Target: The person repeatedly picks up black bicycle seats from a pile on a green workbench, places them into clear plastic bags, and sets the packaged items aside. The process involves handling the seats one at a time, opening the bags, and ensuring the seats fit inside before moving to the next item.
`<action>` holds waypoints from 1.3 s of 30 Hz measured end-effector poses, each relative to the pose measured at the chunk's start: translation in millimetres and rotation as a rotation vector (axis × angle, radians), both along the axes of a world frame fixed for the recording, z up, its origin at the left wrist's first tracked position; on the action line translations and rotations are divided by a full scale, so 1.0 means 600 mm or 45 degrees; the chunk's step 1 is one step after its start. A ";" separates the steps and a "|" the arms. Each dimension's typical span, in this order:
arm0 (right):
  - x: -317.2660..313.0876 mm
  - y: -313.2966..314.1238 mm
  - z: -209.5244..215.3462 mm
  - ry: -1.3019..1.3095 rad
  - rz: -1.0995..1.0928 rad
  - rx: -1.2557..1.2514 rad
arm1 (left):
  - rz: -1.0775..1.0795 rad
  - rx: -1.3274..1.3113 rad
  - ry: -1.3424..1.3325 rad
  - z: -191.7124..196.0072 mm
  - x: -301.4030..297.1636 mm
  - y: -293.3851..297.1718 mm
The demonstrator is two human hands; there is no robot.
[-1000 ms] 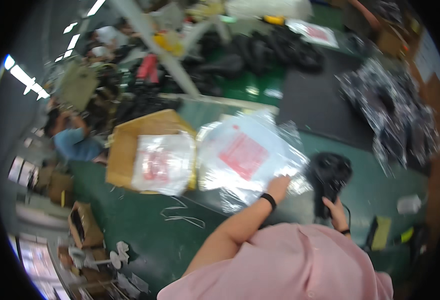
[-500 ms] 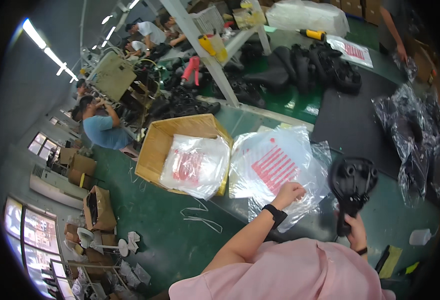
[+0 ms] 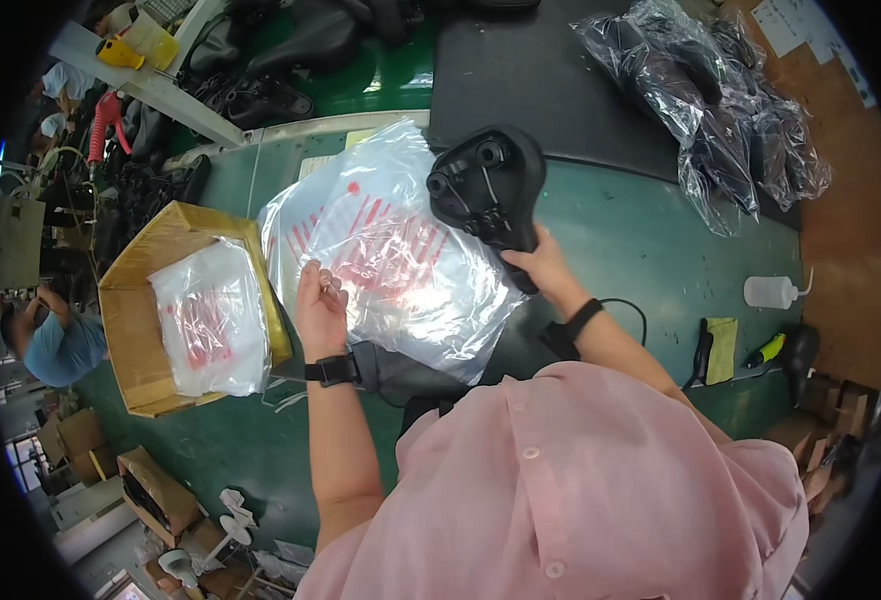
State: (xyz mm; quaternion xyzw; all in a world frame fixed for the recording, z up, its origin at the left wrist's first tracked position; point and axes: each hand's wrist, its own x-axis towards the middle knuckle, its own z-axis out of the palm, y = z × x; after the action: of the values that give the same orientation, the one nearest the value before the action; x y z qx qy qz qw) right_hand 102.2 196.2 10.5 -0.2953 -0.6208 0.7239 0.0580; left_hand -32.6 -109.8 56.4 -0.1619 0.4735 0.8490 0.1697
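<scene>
My right hand (image 3: 544,268) grips a black bicycle saddle (image 3: 488,186) by its narrow end, underside up, above the green table. My left hand (image 3: 319,305) pinches the near left edge of a clear plastic bag with red print (image 3: 391,255) that lies spread on the table between both hands. The saddle overlaps the bag's far right corner. Both wrists wear black bands.
An open cardboard box (image 3: 136,315) holding more printed bags stands to the left. Bagged black saddles (image 3: 721,110) are heaped at the far right on a black mat (image 3: 521,80). A white squeeze bottle (image 3: 773,291) and yellow cloth (image 3: 721,350) sit right. A person in blue (image 3: 56,345) crouches far left.
The view has swung down and closer. My right hand lifted the saddle toward the bag, and my left hand shifted to the bag's near left edge.
</scene>
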 end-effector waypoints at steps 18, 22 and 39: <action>0.021 -0.068 0.079 -0.028 0.811 1.366 | -0.208 -0.561 0.419 0.053 0.010 0.074; 0.012 -0.054 0.114 -0.299 0.926 1.005 | -0.412 -1.045 1.058 0.157 0.073 0.105; 0.008 -0.065 0.144 -0.088 1.032 1.462 | -0.753 -1.148 1.453 0.171 0.110 0.110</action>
State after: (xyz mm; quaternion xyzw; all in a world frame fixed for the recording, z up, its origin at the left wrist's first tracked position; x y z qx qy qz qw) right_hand 106.9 156.9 96.8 0.0139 -0.9674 0.2364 -0.0892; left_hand 33.1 -43.8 158.8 0.3789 0.8099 0.4462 0.0372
